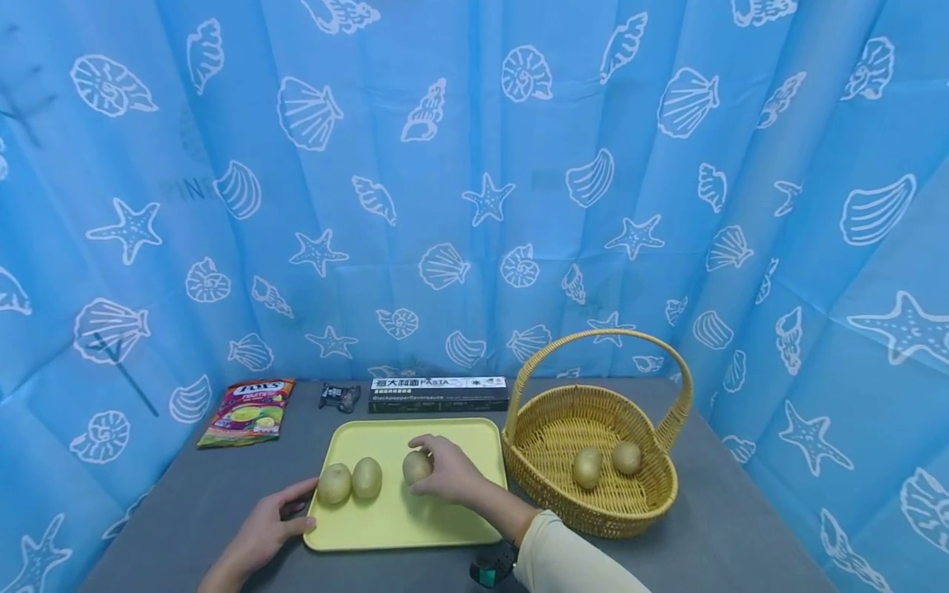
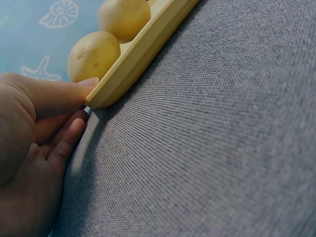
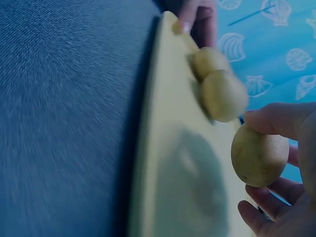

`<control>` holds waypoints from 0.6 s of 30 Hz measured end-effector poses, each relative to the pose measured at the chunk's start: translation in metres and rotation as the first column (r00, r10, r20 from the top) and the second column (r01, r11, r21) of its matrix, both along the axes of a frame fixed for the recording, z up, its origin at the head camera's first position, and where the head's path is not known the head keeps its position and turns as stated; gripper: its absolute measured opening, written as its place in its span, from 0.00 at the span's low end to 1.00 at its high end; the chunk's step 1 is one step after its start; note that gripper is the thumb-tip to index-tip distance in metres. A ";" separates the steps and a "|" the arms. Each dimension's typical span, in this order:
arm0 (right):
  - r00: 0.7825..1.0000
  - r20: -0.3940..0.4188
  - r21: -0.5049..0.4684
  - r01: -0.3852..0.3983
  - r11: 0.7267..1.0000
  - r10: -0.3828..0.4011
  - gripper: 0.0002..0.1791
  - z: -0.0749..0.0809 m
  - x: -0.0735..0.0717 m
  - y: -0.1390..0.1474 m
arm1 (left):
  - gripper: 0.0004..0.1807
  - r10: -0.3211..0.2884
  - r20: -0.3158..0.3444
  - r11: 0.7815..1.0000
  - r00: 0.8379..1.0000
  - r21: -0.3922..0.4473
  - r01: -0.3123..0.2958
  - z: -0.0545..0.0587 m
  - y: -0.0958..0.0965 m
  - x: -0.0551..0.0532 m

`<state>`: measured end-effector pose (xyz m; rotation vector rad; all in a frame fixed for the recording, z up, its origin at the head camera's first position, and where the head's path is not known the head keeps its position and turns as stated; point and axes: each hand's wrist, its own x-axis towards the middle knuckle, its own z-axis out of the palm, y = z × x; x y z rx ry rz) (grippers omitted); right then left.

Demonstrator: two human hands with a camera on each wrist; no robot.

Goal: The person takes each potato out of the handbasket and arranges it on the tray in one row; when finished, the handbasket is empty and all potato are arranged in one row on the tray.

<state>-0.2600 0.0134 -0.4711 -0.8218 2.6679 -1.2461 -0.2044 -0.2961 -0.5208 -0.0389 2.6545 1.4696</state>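
Observation:
A potato (image 3: 260, 155) is pinched between the thumb and fingers of my right hand (image 1: 449, 471), over the yellow tray (image 1: 400, 527). Its shadow falls on the tray in the right wrist view. Two more potatoes stand side by side on the tray's left part, a rounder potato (image 1: 335, 483) and a longer potato (image 1: 366, 478). My left hand (image 1: 268, 524) grips the tray's left edge, thumb on the rim, as the left wrist view shows. Its other fingers curl below and beside that edge, partly hidden.
Right of the tray stands a wicker basket (image 1: 549, 486) with a tall handle, holding two potatoes (image 1: 588, 467). Behind the tray lie a black pasta box (image 1: 437, 395), a small black packet (image 1: 340, 397) and a candy bag (image 1: 248, 413). A blue shell-print curtain (image 1: 474, 222) closes off the grey table's back.

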 end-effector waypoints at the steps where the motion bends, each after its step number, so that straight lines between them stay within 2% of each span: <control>1: 1.000 -0.002 0.003 0.008 1.000 -0.008 0.36 -0.003 0.000 -0.004 | 0.36 -0.005 -0.005 1.000 1.000 -0.002 0.005 0.000 0.000 0.000; 8: 0.999 -0.015 0.022 0.030 0.999 -0.029 0.36 -0.019 0.000 -0.026 | 0.36 -0.026 -0.015 1.000 1.000 -0.001 0.026 0.003 -0.001 0.003; 18: 0.997 -0.047 0.072 0.071 0.995 -0.067 0.37 -0.022 -0.002 -0.037 | 0.37 -0.011 -0.005 1.000 1.000 -0.004 0.011 0.003 0.001 0.001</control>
